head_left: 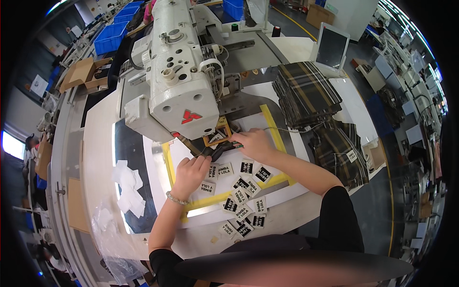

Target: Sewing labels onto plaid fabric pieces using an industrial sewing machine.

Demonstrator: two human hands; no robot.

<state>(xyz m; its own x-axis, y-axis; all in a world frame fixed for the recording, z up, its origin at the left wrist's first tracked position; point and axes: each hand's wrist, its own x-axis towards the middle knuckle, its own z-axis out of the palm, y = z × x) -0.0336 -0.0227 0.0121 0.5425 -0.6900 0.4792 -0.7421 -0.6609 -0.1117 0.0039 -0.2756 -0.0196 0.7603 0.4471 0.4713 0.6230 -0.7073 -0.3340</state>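
Note:
In front of me stands a white industrial sewing machine [184,91]. Under its head a yellow-brown rectangular clamp frame [217,139] surrounds a light label on dark checked fabric [193,145]. My left hand [192,173] pinches the near edge of this fabric, just below the frame. At the frame's right side is my right hand [256,145], its fingers curled around something small with a bit of green showing; its kind is hidden. Several black and white square labels [241,184] lie loose on the yellow-taped plate [210,203] and table edge near me.
To the right rise a stack of folded checked fabric pieces [306,91] and a looser checked pile [337,148]. Behind them stands a small screen [331,48]. White paper pieces [128,189] and a clear plastic bag [112,234] lie at left, beyond them an open carton [86,74].

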